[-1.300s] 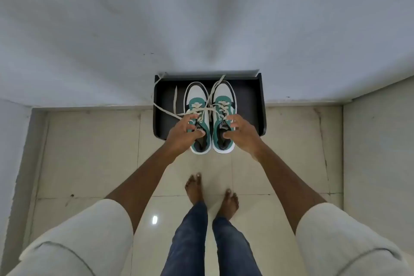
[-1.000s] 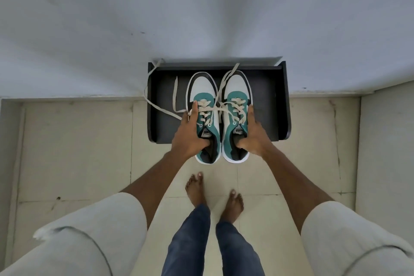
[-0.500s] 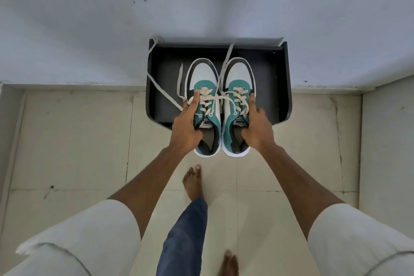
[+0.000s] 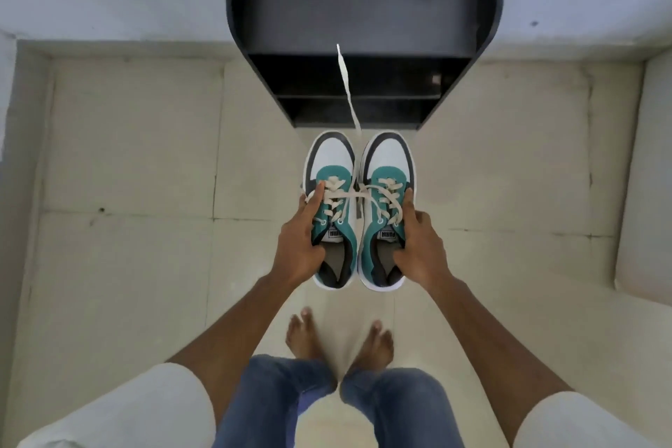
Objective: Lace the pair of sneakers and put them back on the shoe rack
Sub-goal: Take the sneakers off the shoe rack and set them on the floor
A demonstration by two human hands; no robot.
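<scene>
Two teal, white and black sneakers with cream laces hang side by side above the tiled floor, toes pointing at the rack. My left hand (image 4: 300, 242) grips the left sneaker (image 4: 331, 171) at its outer side and collar. My right hand (image 4: 418, 247) grips the right sneaker (image 4: 388, 164) the same way. A loose lace end (image 4: 347, 87) trails up from between the toes over the rack's front. The black shoe rack (image 4: 363, 0) stands against the wall just beyond the toes, its top bare and its lower shelves dark.
Pale floor tiles (image 4: 127, 164) spread to both sides of the rack. A low white ledge (image 4: 651, 171) runs along the right, and a wall skirting lies on the left. My bare feet (image 4: 338, 342) stand below the sneakers.
The sneakers were over the rack's top; now both hands hold them lower and nearer me, in front of the rack. The view has tilted down and closer, and the lace ends have dropped away.
</scene>
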